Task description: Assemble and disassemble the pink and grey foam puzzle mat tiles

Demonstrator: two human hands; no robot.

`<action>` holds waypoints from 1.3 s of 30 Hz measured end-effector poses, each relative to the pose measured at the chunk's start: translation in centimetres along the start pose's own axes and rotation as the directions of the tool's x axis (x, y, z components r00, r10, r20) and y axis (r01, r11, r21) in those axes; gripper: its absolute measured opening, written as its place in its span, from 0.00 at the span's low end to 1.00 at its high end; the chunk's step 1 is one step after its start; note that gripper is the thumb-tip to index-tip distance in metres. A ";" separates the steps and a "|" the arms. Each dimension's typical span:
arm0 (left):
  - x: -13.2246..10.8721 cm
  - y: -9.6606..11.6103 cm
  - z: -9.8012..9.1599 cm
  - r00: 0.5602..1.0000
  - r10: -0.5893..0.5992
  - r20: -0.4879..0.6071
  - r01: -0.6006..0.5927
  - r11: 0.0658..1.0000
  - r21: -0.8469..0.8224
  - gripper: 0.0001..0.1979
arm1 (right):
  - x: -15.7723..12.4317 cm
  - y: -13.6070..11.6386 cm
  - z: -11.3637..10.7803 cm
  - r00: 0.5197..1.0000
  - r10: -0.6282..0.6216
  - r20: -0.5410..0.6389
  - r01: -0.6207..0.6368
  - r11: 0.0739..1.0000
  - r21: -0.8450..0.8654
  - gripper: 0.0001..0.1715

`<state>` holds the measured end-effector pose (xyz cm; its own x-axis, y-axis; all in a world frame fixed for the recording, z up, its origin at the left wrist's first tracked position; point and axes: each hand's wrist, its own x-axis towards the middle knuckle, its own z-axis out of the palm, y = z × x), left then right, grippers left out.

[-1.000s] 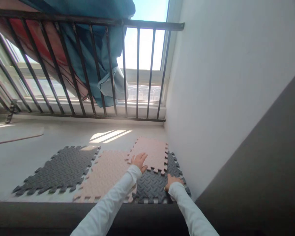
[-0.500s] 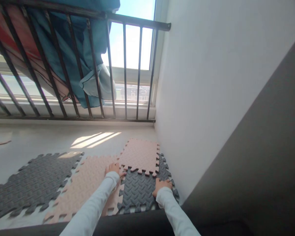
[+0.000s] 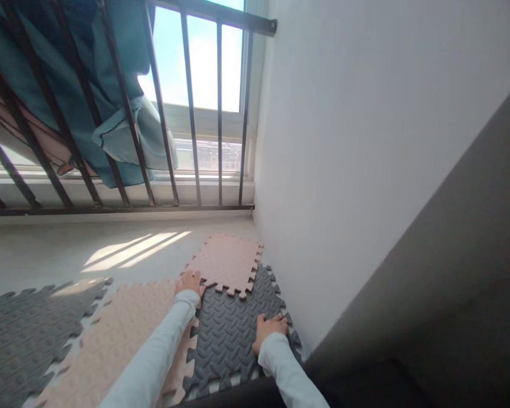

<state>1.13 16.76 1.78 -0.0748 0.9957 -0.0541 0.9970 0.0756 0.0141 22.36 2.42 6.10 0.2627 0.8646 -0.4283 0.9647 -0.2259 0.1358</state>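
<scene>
My left hand (image 3: 190, 283) lies on the seam between a larger pink foam mat tile (image 3: 130, 306) and a dark grey foam mat tile (image 3: 229, 334), close to the near-left corner of a smaller-looking pink tile (image 3: 227, 260). Its thumb is apart from the fingers. On the right part of the dark tile rests my right hand (image 3: 271, 330), fingers spread and bent a little, pressing on the ridged surface. The far pink tile overlaps the dark one, and its toothed near edge lies on top. Neither hand visibly lifts anything.
Another dark grey tile (image 3: 29, 334) lies at the left, apart from the pink one. A white wall (image 3: 323, 170) stands close on the right. Behind is a metal railing (image 3: 187, 209), with blue cloth (image 3: 123, 130) hanging by the window. Sunlit stripes fall on the floor (image 3: 221, 226).
The view has turned and shifted, so the tiles and railing appear farther left. Both hands stay on the mats, the left now closer to the far pink tile's near-left corner.
</scene>
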 end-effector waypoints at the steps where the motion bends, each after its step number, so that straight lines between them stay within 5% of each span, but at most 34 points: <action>1: 0.2 0.0 -0.1 0.999 0.049 0.016 -0.049 0.999 0.002 0.25 | 0.0 0.0 -0.1 1.000 0.000 0.004 0.000 1.000 0.004 0.48; 5: 0.8 0.1 -0.3 0.997 0.067 0.046 -0.066 0.997 -0.029 0.26 | -0.1 -0.2 -0.3 0.999 0.033 0.014 -0.032 0.999 -0.004 0.44; 15: 0.4 3.6 -0.7 0.978 -0.210 0.016 0.210 0.970 -0.124 0.34 | -0.2 -0.2 -0.5 1.000 0.013 0.023 -0.013 0.999 -0.030 0.46; 21: 1.2 5.6 0.0 0.999 0.023 0.036 -0.017 0.985 -0.173 0.18 | 0.3 -0.3 0.0 0.999 0.019 0.029 -0.018 0.999 -0.036 0.46; 30: 3.1 4.4 0.4 0.992 0.124 0.034 -0.115 0.971 -0.208 0.11 | 0.2 -0.3 -0.4 0.998 0.001 0.062 0.001 0.999 -0.035 0.46; 39: 4.2 3.3 0.8 0.998 -0.056 -0.007 0.052 0.958 -0.282 0.10 | 0.2 -0.4 -0.3 0.998 0.014 0.068 -0.012 0.999 -0.032 0.46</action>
<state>4.09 21.11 0.76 -0.1305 0.9903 -0.0481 0.9463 0.1389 0.2918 22.00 2.88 6.24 0.2767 0.8292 -0.4857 0.9604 -0.2212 0.1694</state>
